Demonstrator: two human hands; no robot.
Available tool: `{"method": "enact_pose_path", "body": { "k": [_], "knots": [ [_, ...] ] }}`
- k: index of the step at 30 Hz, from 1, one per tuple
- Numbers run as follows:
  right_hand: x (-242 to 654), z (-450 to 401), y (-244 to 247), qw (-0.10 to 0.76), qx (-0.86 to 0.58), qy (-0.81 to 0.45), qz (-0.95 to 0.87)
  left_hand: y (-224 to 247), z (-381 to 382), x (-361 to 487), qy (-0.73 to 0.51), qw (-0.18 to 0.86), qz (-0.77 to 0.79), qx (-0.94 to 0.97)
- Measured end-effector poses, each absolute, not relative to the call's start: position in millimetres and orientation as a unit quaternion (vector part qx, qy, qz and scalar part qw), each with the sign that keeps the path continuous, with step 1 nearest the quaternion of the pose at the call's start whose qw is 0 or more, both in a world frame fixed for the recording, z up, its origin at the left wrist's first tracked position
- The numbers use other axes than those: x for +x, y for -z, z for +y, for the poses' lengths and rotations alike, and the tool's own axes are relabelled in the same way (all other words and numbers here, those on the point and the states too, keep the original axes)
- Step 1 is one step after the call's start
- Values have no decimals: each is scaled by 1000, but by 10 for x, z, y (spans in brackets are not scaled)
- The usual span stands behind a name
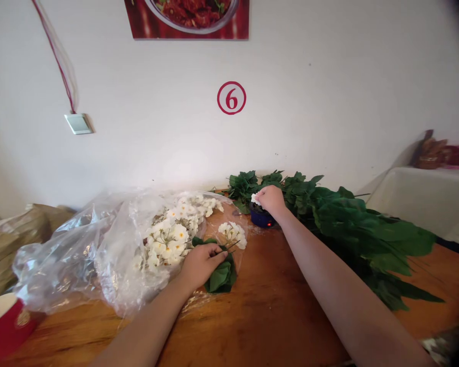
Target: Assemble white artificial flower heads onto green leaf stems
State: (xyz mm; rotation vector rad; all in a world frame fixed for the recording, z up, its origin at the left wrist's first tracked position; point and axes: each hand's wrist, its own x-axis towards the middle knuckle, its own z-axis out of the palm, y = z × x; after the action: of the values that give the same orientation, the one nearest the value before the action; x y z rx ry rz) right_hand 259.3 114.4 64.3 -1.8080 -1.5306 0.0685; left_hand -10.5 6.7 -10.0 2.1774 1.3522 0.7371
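On my feed the left hand (203, 262) pinches a green leaf sprig (222, 278) at lower centre, perhaps to keep it ready. Right of centre, the right hand (272, 200) grips a white flower (254, 199) over the blue pot (260, 219), presumably to reach inside; I can't confirm contact.

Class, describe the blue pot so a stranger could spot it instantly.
Over the wooden table, towards the wall, find the right hand. Just beneath it sits the blue pot. Unlike the green leaves and white flowers nearby, it shows a red light.
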Motion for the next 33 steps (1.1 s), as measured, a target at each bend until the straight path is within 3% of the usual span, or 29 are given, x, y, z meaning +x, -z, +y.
{"method": "enact_pose_path", "body": {
  "k": [23,33],
  "knots": [
    [2560,1084,-759,391,-707,-47,-587,120,92,-121,-274,212,480,806],
    [2493,1101,-752,356,-715,-35,-600,107,85,-113,-267,216,476,810]
  ]
}}
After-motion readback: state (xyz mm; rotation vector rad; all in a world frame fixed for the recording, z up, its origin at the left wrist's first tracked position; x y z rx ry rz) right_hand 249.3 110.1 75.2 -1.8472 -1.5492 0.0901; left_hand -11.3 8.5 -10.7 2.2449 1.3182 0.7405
